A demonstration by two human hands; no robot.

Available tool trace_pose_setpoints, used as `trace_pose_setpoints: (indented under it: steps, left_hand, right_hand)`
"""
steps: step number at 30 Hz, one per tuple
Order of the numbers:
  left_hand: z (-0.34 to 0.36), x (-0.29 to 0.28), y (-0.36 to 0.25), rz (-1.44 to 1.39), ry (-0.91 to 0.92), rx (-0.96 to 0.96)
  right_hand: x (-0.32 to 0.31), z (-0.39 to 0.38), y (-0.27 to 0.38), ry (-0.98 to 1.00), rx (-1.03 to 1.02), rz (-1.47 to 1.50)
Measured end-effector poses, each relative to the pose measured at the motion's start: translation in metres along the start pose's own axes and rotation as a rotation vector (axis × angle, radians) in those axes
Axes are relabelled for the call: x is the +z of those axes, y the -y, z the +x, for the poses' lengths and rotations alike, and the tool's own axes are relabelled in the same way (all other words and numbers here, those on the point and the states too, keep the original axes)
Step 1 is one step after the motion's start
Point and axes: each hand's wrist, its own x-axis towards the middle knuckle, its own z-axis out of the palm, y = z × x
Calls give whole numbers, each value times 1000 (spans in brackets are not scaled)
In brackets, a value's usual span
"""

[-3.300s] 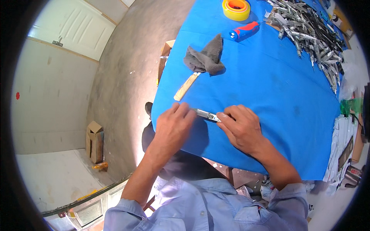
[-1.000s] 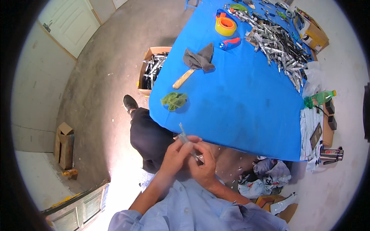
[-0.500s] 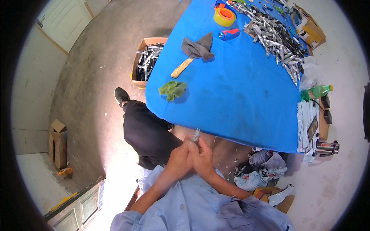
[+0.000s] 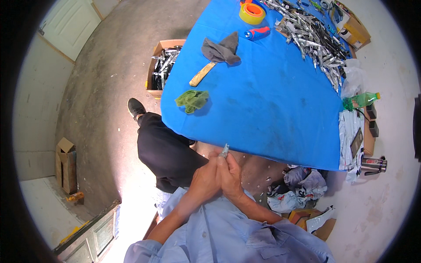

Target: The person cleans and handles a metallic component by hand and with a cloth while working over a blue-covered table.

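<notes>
My left hand (image 4: pixel 205 179) and my right hand (image 4: pixel 230 177) are pressed together above my lap, just off the near edge of the blue-covered table (image 4: pixel 263 122). Between the closed fingertips a small, narrow, silvery-grey piece (image 4: pixel 225 151) sticks up, slim at its upper end. Its lower end is hidden by the fingers, and its exact kind is too small to make out. The left fingertips are slightly smeared by motion. On the table ahead lie a crumpled green cloth (image 4: pixel 193 101) and a dark grey cloth (image 4: pixel 220 49) beside a wooden handle-like piece (image 4: pixel 202 74).
A heap of silvery and black strips (image 4: pixel 313 41) covers the far right. Yellow tape (image 4: pixel 251 17) and a red-blue tube (image 4: pixel 257 33) lie farther back. A green bottle (image 4: pixel 360 101) and a steel flask (image 4: pixel 374 165) are at right. A filled cardboard box (image 4: pixel 153 79) stands left.
The view has shifted slightly, so the table things appear a little farther left and up. Both hands stay together on the small piece, which has barely moved.
</notes>
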Motion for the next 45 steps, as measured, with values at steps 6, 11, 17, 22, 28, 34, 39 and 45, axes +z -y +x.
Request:
trace_pose_setpoints:
  steps: [6,11,17,22,28,34,39,45]
  left_hand:
    - [-3,0,1,47,15,12]
    - [-4,2,6,48,-30,82]
    - [-4,-3,0,64,-51,121]
    - [-2,-3,6,73,-1,66]
    - [-1,-3,7,65,-12,84]
    - [-2,-6,3,44,-13,83]
    - [-1,-5,4,43,-13,90]
    - [0,-4,6,44,-24,96]
  right_hand:
    - [4,-1,11,40,-27,-38]
    - [2,-1,5,35,-34,-15]
    - [4,1,0,21,-89,-31]
    - [7,1,5,7,-95,-73]
    - [7,2,4,-6,-106,-111]
    - [8,2,8,-3,-115,-126]
    - [8,2,7,-6,-115,-131]
    - [9,3,7,-15,-107,-95]
